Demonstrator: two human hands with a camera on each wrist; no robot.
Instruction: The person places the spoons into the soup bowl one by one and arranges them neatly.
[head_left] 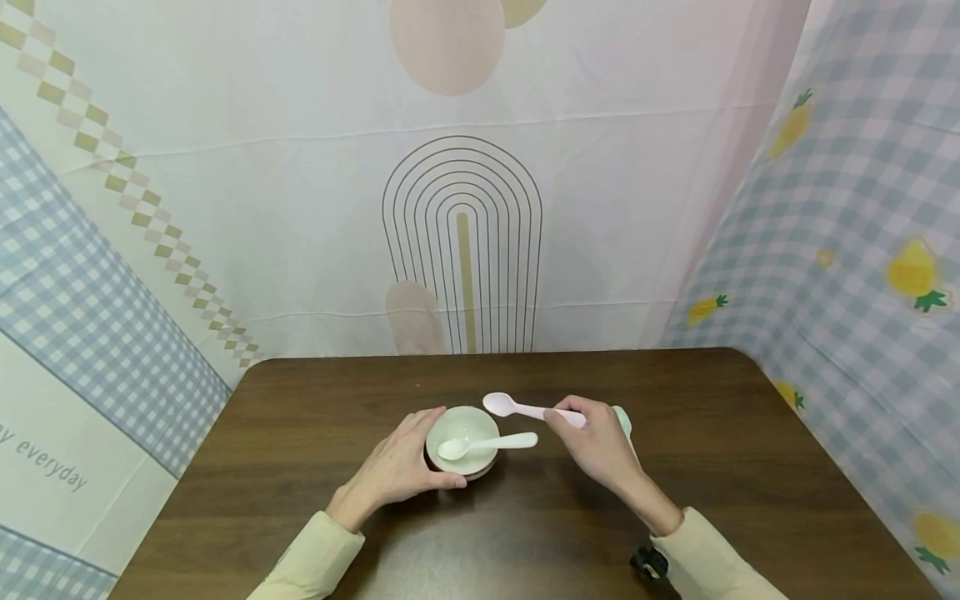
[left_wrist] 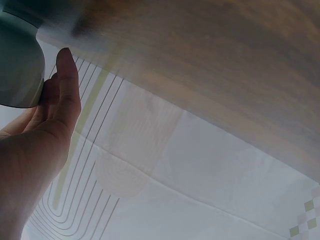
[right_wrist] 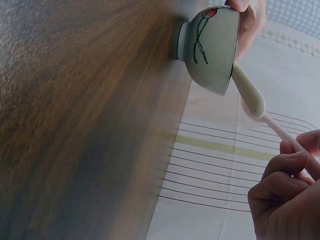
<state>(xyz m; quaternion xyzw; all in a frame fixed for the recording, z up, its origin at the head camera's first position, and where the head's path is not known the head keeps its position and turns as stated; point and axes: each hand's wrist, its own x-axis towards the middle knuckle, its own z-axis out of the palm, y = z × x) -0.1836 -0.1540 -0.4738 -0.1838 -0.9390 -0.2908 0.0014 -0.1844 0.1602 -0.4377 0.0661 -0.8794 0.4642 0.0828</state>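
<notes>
A pale green bowl stands mid-table with a white spoon lying in it, handle over the right rim. My left hand grips the bowl's left side, thumb at the front; in the left wrist view the thumb lies against the bowl. To the right of the bowl my right hand pinches the handle of a pink spoon, its head raised just beyond the bowl's far rim. The right wrist view shows the bowl, the white spoon and the pink spoon's handle.
The dark wooden table is enclosed by patterned cloth at the back and both sides. A small pale green object lies partly hidden behind my right hand. The table's far edge runs just beyond the bowl.
</notes>
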